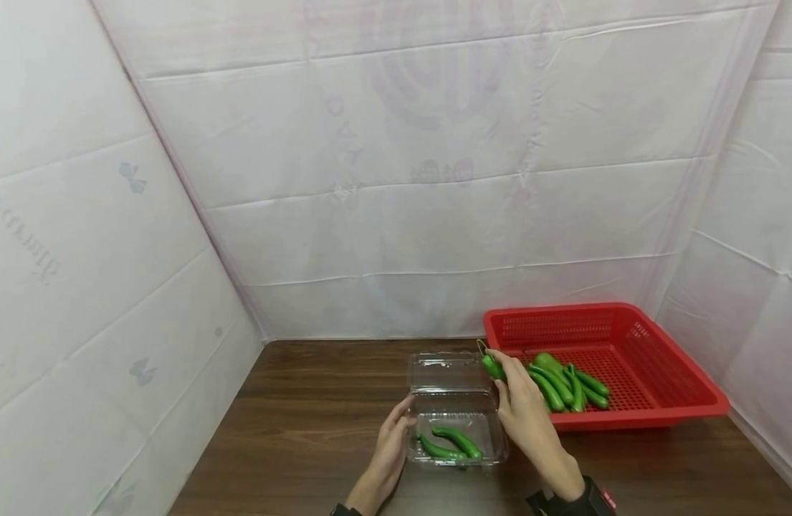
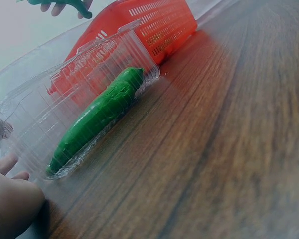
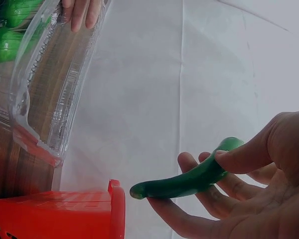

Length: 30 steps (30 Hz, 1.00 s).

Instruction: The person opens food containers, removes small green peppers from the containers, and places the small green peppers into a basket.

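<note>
An open clear plastic clamshell box (image 1: pixel 456 413) stands on the table, two long green chili peppers (image 1: pixel 456 438) lying in its base. My left hand (image 1: pixel 389 437) holds the left end of the box, its fingers against the plastic. In the right wrist view, a curved green chili pepper (image 3: pixel 189 181) is pinched between the thumb and fingers of my right hand (image 3: pixel 259 184). The head view puts this hand above the right side of the box, beside the basket, with a thin loop at the pepper's upper end.
A red perforated plastic basket (image 1: pixel 666 358) stands right of the box. Several green peppers (image 1: pixel 566 383) and a rounder green item (image 1: pixel 547 362) lie in its left part. The brown wood-grain table (image 1: pixel 318 408) meets white sheet walls (image 1: pixel 434 236) at the back and sides.
</note>
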{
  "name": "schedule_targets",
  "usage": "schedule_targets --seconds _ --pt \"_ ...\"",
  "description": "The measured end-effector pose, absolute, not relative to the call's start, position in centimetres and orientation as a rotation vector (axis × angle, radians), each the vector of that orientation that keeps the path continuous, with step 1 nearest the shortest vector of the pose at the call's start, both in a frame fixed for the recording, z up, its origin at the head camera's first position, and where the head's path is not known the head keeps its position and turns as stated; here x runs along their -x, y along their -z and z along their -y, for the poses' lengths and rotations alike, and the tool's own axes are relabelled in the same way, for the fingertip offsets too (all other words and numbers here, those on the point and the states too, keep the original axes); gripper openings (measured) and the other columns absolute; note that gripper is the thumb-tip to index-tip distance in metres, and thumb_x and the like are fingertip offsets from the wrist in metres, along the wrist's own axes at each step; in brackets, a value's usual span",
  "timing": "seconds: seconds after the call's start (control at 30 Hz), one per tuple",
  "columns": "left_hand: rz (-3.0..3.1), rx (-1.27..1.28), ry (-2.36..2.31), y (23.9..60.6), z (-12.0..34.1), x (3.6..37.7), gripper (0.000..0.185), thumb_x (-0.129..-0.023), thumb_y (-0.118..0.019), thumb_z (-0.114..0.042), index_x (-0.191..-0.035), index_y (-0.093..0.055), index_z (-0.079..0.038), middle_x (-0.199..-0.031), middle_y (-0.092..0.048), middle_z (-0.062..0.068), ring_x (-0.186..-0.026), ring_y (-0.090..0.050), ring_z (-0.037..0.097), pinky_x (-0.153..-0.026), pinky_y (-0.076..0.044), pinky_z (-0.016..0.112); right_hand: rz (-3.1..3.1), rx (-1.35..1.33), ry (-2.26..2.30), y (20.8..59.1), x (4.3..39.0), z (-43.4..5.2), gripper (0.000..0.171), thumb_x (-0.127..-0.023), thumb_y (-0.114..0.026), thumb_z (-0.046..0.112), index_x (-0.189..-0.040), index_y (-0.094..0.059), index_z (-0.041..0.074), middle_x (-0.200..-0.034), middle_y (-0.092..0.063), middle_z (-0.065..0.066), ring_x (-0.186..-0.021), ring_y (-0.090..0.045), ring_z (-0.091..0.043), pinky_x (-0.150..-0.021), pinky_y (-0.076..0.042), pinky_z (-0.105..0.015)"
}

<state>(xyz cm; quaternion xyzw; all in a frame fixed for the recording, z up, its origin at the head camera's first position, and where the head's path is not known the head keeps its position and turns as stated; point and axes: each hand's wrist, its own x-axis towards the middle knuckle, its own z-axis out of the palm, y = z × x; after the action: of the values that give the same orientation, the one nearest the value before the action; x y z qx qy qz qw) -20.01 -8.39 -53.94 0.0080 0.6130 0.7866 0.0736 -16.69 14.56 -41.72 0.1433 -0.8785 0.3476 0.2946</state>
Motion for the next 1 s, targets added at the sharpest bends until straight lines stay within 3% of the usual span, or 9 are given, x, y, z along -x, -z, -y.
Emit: schedule_targets --seconds 0.43,0.7,0.77,0.87,1.0 --pt "-1.841 -0.042 -2.372 53.9 8.3 20.1 0.064 -0.096 -0.051 -0.011 -0.156 -0.034 0.0 -0.169 -0.012 0.026 -0.156 0.002 0.05 -0.123 0.005 0.068 2.357 -0.354 -0.966 41.7 16.9 -15.2 0.05 -0.092 -0.059 -0.014 -0.14 -0.054 -0.003 -0.133 -0.063 -0.025 -0.12 -0.063 -0.043 -0.097 -0.054 -0.06" --pt "-1.843 -0.018 -2.375 53.9 8.3 20.2 0.063 -0.096 -0.05 -0.01 -0.156 -0.033 0.0 -0.169 -0.013 0.027 -0.156 0.0 0.05 -0.123 0.003 0.068 2.325 -0.348 -0.96 41.3 16.8 -15.6 0.049 -0.091 -0.059 -0.015 -0.139 -0.053 -0.006 -0.126 -0.064 -0.027 -0.106 -0.066 -0.04 -0.091 -0.057 -0.059" --pt "-1.843 -0.014 -2.375 53.9 8.3 20.1 0.063 -0.096 -0.05 -0.01 -0.156 -0.033 0.0 -0.169 -0.013 0.027 -0.156 0.0 0.05 -0.124 0.003 0.067 2.311 -0.353 -0.954 41.1 16.8 -15.7 0.049 -0.091 -0.058 -0.016 -0.139 -0.054 -0.006 -0.122 -0.065 -0.026 -0.098 -0.064 -0.035 -0.085 -0.059 -0.055" --pt "-1.844 -0.012 -2.377 53.9 8.3 20.1 0.063 -0.096 -0.05 -0.01 -0.156 -0.033 0.0 -0.169 -0.013 0.026 -0.156 -0.001 0.05 -0.124 0.002 0.066 2.281 -0.36 -0.935 41.1 16.8 -15.9 0.051 -0.09 -0.059 -0.018 -0.139 -0.055 -0.004 -0.116 -0.065 -0.022 -0.085 -0.058 -0.025 -0.072 -0.057 -0.039" --pt "-1.843 -0.022 -2.385 53.9 8.3 20.1 0.063 -0.095 -0.05 -0.009 -0.156 -0.033 0.001 -0.169 -0.014 0.027 -0.156 -0.001 0.05 -0.125 0.002 0.065 2.22 -0.375 -0.889 41.1 16.8 -16.2 0.054 -0.087 -0.062 -0.018 -0.138 -0.058 0.0 -0.111 -0.065 -0.019 -0.079 -0.051 -0.017 -0.062 -0.042 -0.025"
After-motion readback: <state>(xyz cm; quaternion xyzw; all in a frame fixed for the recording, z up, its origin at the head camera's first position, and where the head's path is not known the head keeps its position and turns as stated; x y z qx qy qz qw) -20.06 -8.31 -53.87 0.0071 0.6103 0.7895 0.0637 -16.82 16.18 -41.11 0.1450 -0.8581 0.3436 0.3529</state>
